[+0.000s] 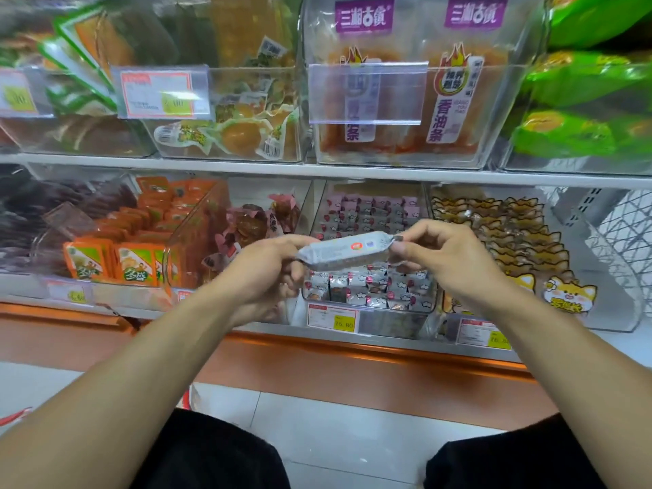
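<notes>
Silver-grey foil spans the gap between the two hands. The left hand (261,273) curls its fingers round the left end of a long silver-grey foil packet (347,249). The right hand (448,255) pinches the crimped right end between thumb and forefinger, its other fingers loosely bent beneath. The packet lies level in the air, touching nothing but the hands, just in front of a clear plastic bin (370,311) of small grey-and-pink wrapped sweets at the front edge of the lower white shelf (317,342). This looks like the inspection step, with the packet held up to be read or checked. The next move is probably to turn it to its other face or to put it away, so one hand must let go while the other holds firm on the slick foil. A red-bordered paper price tag (333,317) hangs below the bin's front. Toward the shelf's left end stand flat orange square sachets (137,266). Between them and the bin lie brown snacks in pink-printed wrappers (247,227), and toward the right end sit tan cat-shaped packets (568,294). The upper white shelf board (388,172) carries a clear tub of orange strips with purple labels (416,100) and, at its right end, bright green bags (582,100). Below the shelf's orange trim lies a pale tiled floor (317,435).
</notes>
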`<state>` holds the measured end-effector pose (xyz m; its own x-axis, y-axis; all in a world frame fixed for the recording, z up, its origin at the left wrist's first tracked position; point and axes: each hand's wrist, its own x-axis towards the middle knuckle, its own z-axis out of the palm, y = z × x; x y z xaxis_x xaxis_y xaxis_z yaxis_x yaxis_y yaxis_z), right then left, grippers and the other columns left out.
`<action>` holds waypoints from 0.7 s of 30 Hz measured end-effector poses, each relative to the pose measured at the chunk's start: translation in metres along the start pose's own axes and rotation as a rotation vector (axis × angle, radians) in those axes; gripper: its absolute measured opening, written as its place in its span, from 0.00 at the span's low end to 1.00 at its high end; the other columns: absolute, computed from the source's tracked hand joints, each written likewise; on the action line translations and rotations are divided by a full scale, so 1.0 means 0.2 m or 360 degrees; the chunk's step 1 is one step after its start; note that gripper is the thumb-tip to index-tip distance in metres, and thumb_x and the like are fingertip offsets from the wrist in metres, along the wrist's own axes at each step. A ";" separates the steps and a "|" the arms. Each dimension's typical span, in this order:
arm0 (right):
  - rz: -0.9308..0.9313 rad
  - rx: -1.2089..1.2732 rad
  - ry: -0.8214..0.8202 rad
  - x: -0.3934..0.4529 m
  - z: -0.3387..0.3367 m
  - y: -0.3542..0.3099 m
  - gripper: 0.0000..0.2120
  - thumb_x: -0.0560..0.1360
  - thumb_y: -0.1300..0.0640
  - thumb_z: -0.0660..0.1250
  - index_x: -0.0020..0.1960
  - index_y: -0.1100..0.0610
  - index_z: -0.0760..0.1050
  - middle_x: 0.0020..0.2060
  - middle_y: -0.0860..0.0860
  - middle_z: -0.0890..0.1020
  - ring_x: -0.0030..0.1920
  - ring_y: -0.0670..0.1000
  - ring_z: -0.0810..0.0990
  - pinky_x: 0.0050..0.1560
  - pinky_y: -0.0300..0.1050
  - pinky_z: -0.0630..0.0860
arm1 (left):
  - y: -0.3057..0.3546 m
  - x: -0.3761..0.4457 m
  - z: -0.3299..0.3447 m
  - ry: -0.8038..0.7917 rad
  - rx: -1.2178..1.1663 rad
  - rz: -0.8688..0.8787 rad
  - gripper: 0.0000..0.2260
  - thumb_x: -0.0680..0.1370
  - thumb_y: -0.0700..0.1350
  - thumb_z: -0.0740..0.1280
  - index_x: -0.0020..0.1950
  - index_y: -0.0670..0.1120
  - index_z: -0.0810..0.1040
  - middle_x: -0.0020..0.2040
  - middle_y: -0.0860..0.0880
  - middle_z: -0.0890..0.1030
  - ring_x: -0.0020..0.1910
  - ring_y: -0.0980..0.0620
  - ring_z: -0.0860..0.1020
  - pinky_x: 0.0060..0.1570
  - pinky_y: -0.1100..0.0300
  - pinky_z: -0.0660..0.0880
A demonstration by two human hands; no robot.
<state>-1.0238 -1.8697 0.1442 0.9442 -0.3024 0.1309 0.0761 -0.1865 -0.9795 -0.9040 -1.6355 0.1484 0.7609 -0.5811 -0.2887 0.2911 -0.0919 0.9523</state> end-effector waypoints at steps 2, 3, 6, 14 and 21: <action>0.0084 0.0320 -0.0020 0.00 0.00 -0.01 0.04 0.71 0.54 0.72 0.43 0.55 0.81 0.45 0.57 0.87 0.48 0.56 0.87 0.46 0.45 0.84 | 0.03 0.02 -0.02 0.0073 -0.0070 -0.0025 0.19 0.77 0.33 0.55 0.58 0.40 0.82 0.25 0.50 0.71 0.23 0.55 0.65 0.21 0.65 0.63; 0.0135 0.0481 0.0004 0.01 -0.01 -0.02 0.07 0.72 0.55 0.71 0.46 0.58 0.79 0.48 0.58 0.87 0.49 0.56 0.87 0.46 0.43 0.84 | 0.02 0.02 -0.04 0.0112 -0.0101 -0.0008 0.17 0.78 0.33 0.56 0.59 0.40 0.82 0.26 0.49 0.74 0.23 0.55 0.67 0.21 0.65 0.65; 0.0302 0.0764 0.0099 0.03 -0.04 -0.05 0.07 0.78 0.59 0.67 0.52 0.62 0.78 0.52 0.58 0.87 0.51 0.53 0.86 0.46 0.40 0.83 | -0.02 0.00 -0.06 0.0056 -0.0120 0.0074 0.13 0.83 0.47 0.62 0.59 0.45 0.83 0.34 0.48 0.80 0.28 0.55 0.75 0.24 0.64 0.70; 0.0785 0.1151 0.0093 0.01 0.14 -0.03 0.11 0.81 0.63 0.64 0.59 0.69 0.79 0.48 0.64 0.86 0.48 0.60 0.87 0.42 0.44 0.84 | -0.12 -0.06 0.09 -0.0008 0.0427 0.0603 0.14 0.77 0.49 0.74 0.61 0.50 0.81 0.45 0.50 0.85 0.40 0.51 0.83 0.37 0.60 0.79; 0.0306 0.0449 0.0008 0.01 0.10 0.03 0.31 0.65 0.49 0.81 0.64 0.55 0.75 0.56 0.55 0.84 0.53 0.55 0.86 0.54 0.49 0.82 | -0.11 -0.02 0.09 -0.0012 -0.0098 0.0017 0.15 0.78 0.56 0.67 0.52 0.45 0.81 0.36 0.46 0.82 0.33 0.52 0.80 0.33 0.63 0.77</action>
<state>-1.0144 -1.8521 0.1351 0.9483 -0.3117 -0.0600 -0.0165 0.1403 -0.9900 -0.9229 -1.6460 0.1309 0.7599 -0.5878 -0.2776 0.3183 -0.0359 0.9473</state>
